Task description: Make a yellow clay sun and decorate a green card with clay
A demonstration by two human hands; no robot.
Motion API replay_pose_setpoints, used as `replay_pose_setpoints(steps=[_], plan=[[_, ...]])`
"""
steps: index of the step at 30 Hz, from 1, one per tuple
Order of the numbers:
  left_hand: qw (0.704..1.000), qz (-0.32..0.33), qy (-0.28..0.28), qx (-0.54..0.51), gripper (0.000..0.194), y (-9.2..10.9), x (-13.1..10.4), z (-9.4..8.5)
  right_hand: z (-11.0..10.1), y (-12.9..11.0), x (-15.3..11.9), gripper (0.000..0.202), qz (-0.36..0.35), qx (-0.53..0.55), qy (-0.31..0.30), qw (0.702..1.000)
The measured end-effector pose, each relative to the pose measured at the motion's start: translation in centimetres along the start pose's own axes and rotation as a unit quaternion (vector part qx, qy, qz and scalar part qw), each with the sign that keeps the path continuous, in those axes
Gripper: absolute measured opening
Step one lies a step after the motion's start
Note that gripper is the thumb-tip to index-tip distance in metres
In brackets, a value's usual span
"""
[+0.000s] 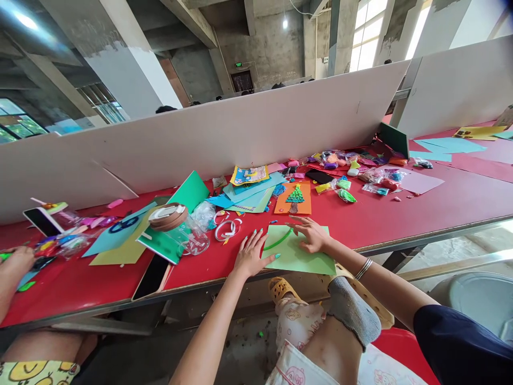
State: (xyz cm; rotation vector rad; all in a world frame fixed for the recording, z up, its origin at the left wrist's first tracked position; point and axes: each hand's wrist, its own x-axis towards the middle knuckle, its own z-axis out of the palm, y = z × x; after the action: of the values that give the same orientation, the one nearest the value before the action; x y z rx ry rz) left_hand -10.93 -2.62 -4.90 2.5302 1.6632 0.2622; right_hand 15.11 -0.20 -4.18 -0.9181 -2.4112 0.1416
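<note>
A sheet of light green paper (pixel 306 260) lies at the table's front edge, partly overhanging it. On its upper left part is a thin, curved strip of bright green modelling clay (pixel 279 242). My left hand (pixel 249 255) rests flat at the paper's left edge with fingers spread, its thumb on the sheet. My right hand (pixel 312 235) is over the paper's upper edge, fingers stretched out and apart, the fingertips at the strip's right end. Just behind the sheet lies an orange card (pixel 282 206) with a green clay tree on it.
Coloured paper (pixel 256 197), a clear jar lying on its side (pixel 196 238), a white tape ring (pixel 225 231) and bagged clay (pixel 347 196) surround the work. A phone (pixel 149 278) lies at the front edge. A white partition (pixel 240 131) stands behind; another person's hand (pixel 18 262) is at far left.
</note>
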Motion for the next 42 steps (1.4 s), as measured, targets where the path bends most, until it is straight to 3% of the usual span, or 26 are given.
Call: replay_pose_setpoints(steps=[10,15,18,24,34,38,42], plan=[[1.000,-0.008,-0.012,-0.004,0.068,0.1,0.0,-0.1,0.3,0.1,0.1,0.050,0.003,0.015,-0.043,0.999],[0.999,-0.004,0.004,-0.031,0.068,-0.5,0.1,-0.1,0.2,0.0,-0.2,0.032,0.008,0.005,-0.009,1.000],[0.997,0.006,0.021,-0.073,0.056,-1.2,0.3,0.1,0.2,0.0,-0.2,0.023,0.017,0.003,0.024,1.000],[0.987,0.004,0.062,-0.148,0.025,-2.1,0.6,0.9,0.4,0.0,-0.1,0.030,0.047,0.004,0.032,0.998],[0.973,0.006,0.048,-0.226,0.019,-2.3,0.4,0.3,0.2,-0.1,-0.1,0.032,0.076,-0.004,0.058,0.995],[0.972,0.008,0.036,-0.232,0.020,-2.5,0.4,0.2,0.1,-0.1,0.0,0.037,0.069,-0.003,0.041,0.997],[0.974,0.010,0.033,-0.223,0.022,-2.6,0.5,0.3,-0.1,-0.1,0.3,0.044,0.039,-0.011,-0.039,0.998]])
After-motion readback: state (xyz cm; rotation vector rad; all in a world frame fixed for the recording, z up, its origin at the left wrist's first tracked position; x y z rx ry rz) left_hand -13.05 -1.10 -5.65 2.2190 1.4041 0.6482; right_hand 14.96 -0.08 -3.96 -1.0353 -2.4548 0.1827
